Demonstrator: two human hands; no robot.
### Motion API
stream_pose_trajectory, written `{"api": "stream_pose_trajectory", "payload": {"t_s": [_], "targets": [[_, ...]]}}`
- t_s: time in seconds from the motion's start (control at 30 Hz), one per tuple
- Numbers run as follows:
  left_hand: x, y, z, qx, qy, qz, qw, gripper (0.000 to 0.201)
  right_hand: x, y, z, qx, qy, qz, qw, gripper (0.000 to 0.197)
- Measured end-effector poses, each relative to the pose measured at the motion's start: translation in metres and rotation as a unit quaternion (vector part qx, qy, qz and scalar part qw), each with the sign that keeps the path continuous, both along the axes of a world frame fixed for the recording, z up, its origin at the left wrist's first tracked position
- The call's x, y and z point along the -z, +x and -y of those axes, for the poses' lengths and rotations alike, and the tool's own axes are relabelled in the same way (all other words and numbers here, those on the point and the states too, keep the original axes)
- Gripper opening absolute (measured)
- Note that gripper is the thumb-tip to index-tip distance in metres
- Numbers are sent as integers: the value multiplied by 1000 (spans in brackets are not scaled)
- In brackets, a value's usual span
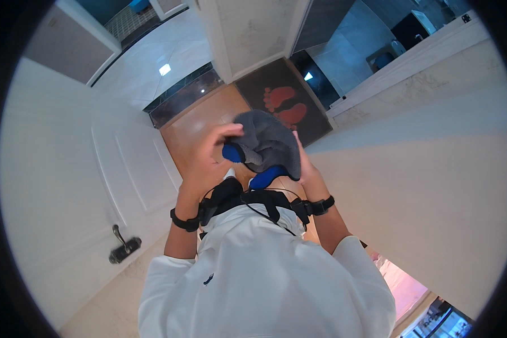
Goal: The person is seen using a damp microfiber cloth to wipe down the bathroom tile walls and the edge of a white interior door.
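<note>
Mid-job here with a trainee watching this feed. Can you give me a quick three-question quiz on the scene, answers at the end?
1. True or false: the handle is on the person's right side.

2. What colour are the footprints on the mat?
A) green
B) red
C) yellow

3. Fill in: the cloth, up in the air between the left hand and the right hand, shows grey with black edging and ____ patches.

Key:
1. False; the handle is on the person's left.
2. B
3. blue
</note>
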State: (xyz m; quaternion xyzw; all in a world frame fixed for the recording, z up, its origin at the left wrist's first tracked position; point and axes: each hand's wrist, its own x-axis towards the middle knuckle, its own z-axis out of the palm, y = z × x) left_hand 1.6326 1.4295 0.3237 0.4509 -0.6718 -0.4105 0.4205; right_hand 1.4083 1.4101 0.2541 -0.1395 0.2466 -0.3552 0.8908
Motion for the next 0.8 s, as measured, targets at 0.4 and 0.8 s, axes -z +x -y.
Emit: {"api": "stream_pose_trajectory", "payload": {"t_s": [0.4, 0.8], "targets": [[24, -46, 149, 133, 200, -126, 962, 110, -43, -1, 113, 127, -161, -232, 951, 38], [23, -101, 316, 201, 108, 98, 969, 34, -27, -87, 195, 281, -117, -581, 755, 39]]}}
